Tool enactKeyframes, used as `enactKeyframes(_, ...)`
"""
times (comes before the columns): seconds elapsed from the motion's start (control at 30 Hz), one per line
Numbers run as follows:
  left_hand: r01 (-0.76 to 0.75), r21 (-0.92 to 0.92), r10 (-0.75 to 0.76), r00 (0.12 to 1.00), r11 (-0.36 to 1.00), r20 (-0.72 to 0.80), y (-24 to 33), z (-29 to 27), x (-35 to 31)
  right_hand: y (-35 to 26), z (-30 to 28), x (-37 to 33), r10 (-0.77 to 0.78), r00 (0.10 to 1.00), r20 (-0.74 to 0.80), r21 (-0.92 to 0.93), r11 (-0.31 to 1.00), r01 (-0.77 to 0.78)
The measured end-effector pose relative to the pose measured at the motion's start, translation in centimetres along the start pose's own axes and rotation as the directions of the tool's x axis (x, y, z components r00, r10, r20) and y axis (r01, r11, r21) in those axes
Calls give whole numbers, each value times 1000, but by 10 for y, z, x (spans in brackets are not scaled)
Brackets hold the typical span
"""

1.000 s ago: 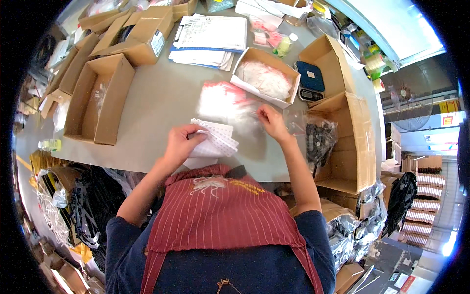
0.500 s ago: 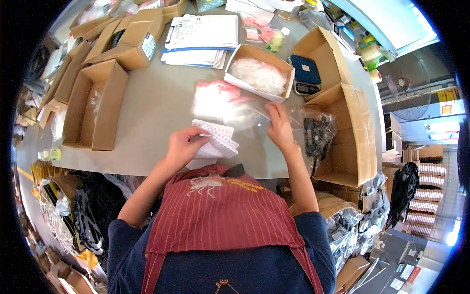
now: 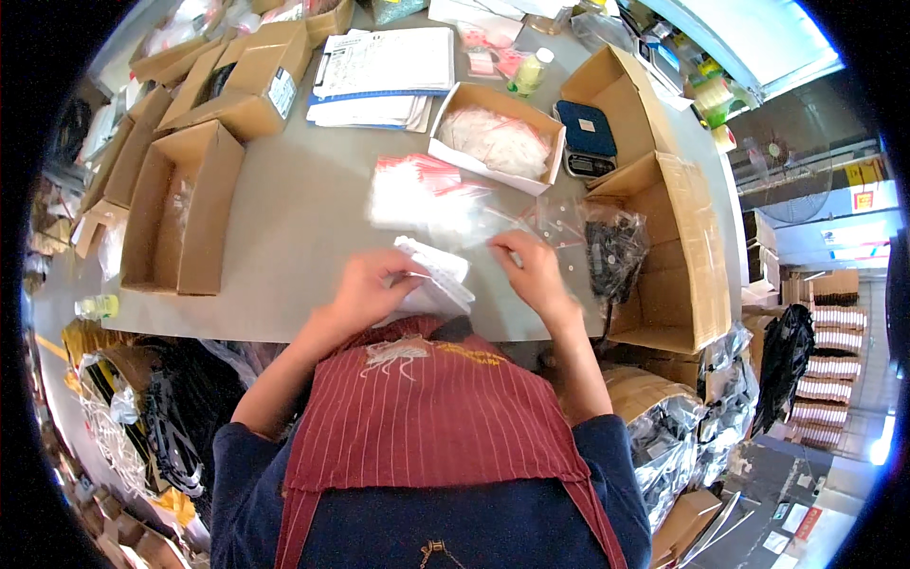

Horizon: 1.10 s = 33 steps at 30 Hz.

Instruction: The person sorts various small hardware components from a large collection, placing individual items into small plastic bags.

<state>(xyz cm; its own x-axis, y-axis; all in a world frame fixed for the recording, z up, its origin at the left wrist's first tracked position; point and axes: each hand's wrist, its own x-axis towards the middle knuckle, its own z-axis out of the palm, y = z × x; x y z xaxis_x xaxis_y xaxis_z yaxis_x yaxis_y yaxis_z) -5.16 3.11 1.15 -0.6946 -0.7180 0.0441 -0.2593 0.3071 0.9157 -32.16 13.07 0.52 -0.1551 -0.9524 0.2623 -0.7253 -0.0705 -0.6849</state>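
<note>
A folded white sheet with rows of small dots (image 3: 438,266) is pinched between the thumb and fingers of my left hand (image 3: 372,286), just above the table's near edge. To its right my right hand (image 3: 533,280) has its fingers curled together; whether something small sits between the fingertips is hidden. Clear plastic with a pale glare lies just beyond those fingertips. A pile of clear zip bags with red strips (image 3: 408,185) lies ahead of both hands. Beside my right hand, a clear bag with small white round pieces (image 3: 559,223) rests on the table.
An open white-rimmed box of clear bags (image 3: 498,142) stands beyond the pile. At right are a cardboard box (image 3: 678,256), a bag of black parts (image 3: 616,251) and a small scale (image 3: 588,133). Leftward stands another carton (image 3: 180,213); papers (image 3: 384,66) lie at the back.
My right hand has drawn back toward me and slightly left, its fingers now curled. My left hand has shifted a little right, and the dotted sheet has tilted.
</note>
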Motion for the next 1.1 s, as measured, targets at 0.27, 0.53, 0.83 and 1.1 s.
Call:
enactKeyframes(0.27, -211, 73, 207, 977, 975, 57, 10, -1, 3, -70, 28, 62, -208, 960, 188, 160, 971, 179)
enactKeyframes(0.53, -95, -12, 95, 994, 995, 56, 3, 1, -4, -78, 34, 64, -416, 887, 199, 73, 909, 410)
enactKeyframes(0.83, 168, -217, -166, 986, 961, 28, -9, -3, -5, -9, -6, 68, 163, 979, 124, 492, 847, -204)
enactKeyframes(1.1, 218, -179, -219, 976, 959, 15, -7, -11, -3, 90, -3, 64, 335, 798, 501, 241, 831, -501)
